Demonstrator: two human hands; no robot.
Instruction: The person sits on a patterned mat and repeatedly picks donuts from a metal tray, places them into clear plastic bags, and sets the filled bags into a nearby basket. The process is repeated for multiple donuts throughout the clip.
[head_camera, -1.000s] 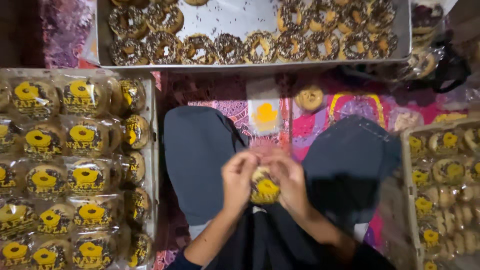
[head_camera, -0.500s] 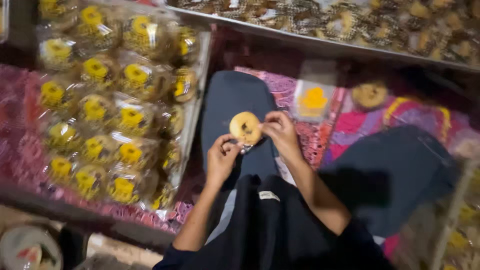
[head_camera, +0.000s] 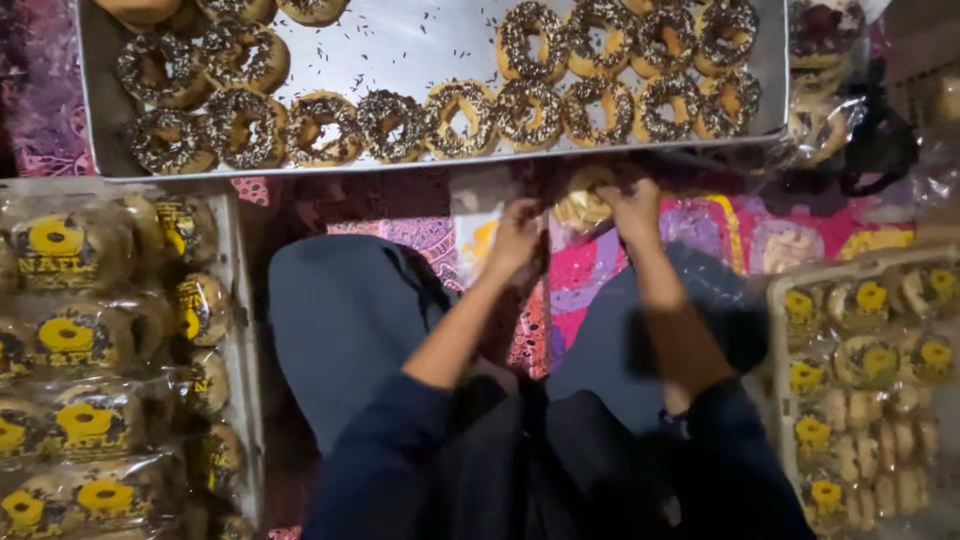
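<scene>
Sitting cross-legged on a patterned pink and purple floor mat, the person works at a doughnut held out in front of the knees, and the step in hand looks like bagging it. At the far left lies a tray of wrapped doughnuts, each in a clear packet with a yellow printed label, filling that tray in close rows. Above it, along the top of the view, runs a long metal tray with ring doughnuts under dark chocolate sprinkles, set side by side in rows with a bare stretch of metal in the middle. Just below that tray's near edge the left hand is clenched on what seems to be the edge of a clear wrapper, though blur hides the film itself. Beside it the right hand is closed over the pale doughnut, which sits between the two hands and close under the metal tray. Judging from this, the next move calls for keeping the wrapper mouth open while the doughnut slides in without smearing. A loose yellow-printed packet lies on the mat just left of the left hand. At the right edge a second tray of wrapped doughnuts lies near the person's right knee, and dark bags with more clear packets are bunched at the upper right. The room is dim, with only floor-level surroundings in view.
</scene>
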